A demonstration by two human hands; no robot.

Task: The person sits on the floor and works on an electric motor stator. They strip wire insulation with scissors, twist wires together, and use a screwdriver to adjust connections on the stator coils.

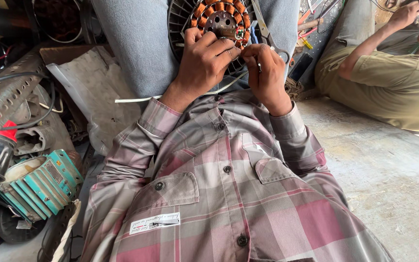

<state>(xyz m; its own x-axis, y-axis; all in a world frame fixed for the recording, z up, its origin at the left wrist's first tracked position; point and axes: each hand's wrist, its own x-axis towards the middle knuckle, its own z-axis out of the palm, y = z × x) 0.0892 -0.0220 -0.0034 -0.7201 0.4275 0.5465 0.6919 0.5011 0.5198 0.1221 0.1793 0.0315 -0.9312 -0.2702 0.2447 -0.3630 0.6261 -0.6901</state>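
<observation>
A round motor stator (217, 19) with copper-wound coils around a metal hub rests between my knees at the top of the view. My left hand (203, 60) lies over its lower edge, fingers curled against the coils. Just right of it, my right hand (266, 73) pinches something thin, a wire or small tool, close to the stator's rim. A white strip (136, 99) runs out to the left under my left wrist. My plaid shirt fills the lower view.
Scissors (266, 34) lie right of the stator. A teal finned motor housing (40, 184), a perforated metal strip (1, 102) and copper coils sit at left. Another person in an olive shirt (389, 82) sits at right on the concrete floor (389, 170).
</observation>
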